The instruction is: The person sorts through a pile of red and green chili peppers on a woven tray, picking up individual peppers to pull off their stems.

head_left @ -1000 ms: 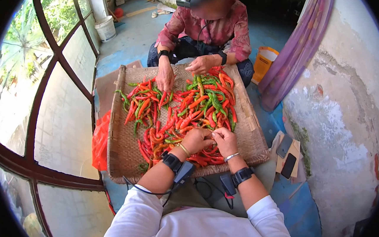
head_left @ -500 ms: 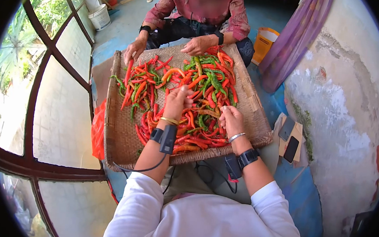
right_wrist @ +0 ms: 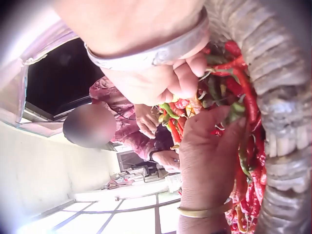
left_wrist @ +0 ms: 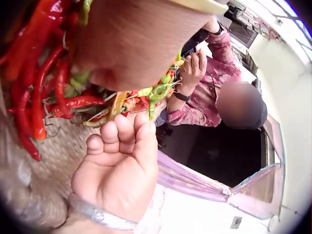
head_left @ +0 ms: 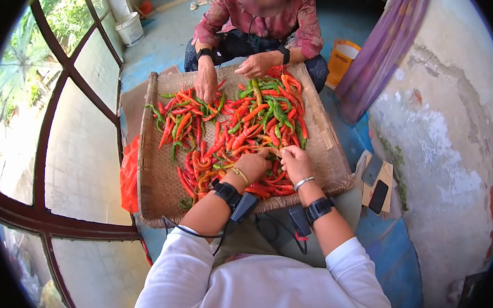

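Note:
Red, orange and green chili peppers [head_left: 248, 126] lie heaped in a shallow woven tray [head_left: 162, 194]. Over the near part of the heap, my left hand [head_left: 252, 167] holds a yellowish-orange chili pepper [head_left: 275, 152] that spans the gap to my right hand [head_left: 298, 165]. The right hand's thumb and index finger pinch the near end of that pepper, its other fingers curled in. In the right wrist view, a green pepper [right_wrist: 237, 111] shows by my left thumb. Across the tray, another person's hand [head_left: 206, 85] reaches down to the peppers; their other hand [head_left: 256, 65] hovers over the far edge.
The other person sits at the tray's far side. A red plastic bag [head_left: 130, 175] is left of the tray. Two phones [head_left: 377, 196] lie on cardboard at its right. Further off are a yellow container [head_left: 341, 64], a purple curtain [head_left: 383, 55] and a white bucket [head_left: 130, 29].
My left hand reached forward over the heap, then came back towards my right hand with a pepper. The other person's hand moved from the tray's left edge back onto the peppers.

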Action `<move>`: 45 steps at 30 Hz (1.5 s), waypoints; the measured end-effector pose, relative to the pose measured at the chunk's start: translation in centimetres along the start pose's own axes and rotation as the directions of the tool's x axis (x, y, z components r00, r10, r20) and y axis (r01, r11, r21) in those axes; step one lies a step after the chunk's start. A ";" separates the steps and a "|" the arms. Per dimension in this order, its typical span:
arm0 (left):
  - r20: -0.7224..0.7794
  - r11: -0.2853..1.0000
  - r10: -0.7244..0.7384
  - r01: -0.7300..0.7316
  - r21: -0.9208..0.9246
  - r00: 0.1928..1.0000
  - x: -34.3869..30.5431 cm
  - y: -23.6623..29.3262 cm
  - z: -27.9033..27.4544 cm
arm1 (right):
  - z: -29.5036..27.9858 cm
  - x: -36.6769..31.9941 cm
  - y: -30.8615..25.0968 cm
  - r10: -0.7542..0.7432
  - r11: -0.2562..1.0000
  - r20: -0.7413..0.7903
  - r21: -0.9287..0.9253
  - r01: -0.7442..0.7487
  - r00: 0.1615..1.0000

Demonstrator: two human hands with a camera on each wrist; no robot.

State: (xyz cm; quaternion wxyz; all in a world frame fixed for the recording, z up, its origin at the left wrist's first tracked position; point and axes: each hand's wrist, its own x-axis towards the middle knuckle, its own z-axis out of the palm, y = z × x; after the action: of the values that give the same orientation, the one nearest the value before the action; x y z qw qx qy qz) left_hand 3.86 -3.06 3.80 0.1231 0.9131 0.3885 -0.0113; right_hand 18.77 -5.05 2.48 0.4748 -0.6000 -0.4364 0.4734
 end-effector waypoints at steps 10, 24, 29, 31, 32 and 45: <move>-0.367 0.635 -0.183 -0.175 -0.752 0.912 -0.5 -0.3 -0.8 | 0.1 -0.7 -1.3 -0.230 0.966 0.082 -0.102 0.238 0.970; -0.160 -0.301 -0.693 -0.484 -0.822 0.703 -1.2 -4.3 -3.5 | -0.6 -1.0 -2.4 0.021 0.984 -0.019 0.177 -0.017 1.000; -0.285 0.818 -0.240 0.035 -0.575 0.928 -1.0 -4.9 0.9 | -0.2 -0.8 -1.8 0.052 0.981 0.010 0.189 -0.053 0.999; -0.221 0.938 -0.090 0.008 -0.345 0.971 -0.5 -3.7 1.1 | -0.2 -0.7 -1.6 0.025 0.988 0.032 0.151 -0.029 0.999; -0.119 0.994 0.038 -0.050 -0.097 0.992 -0.5 -3.2 1.3 | -0.3 -0.7 -1.5 0.026 0.988 0.031 0.148 -0.030 0.999; -0.230 0.996 -0.085 0.074 -0.056 0.970 -0.5 -1.8 0.1 | -0.3 -0.4 -1.0 -0.036 0.997 0.002 0.064 0.036 0.999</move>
State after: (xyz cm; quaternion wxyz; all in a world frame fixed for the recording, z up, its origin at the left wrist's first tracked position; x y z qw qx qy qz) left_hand 2.18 -2.23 3.38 0.0975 0.8889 0.4364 0.0996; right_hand 18.94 -5.30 3.58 0.5015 -0.5757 -0.4327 0.4795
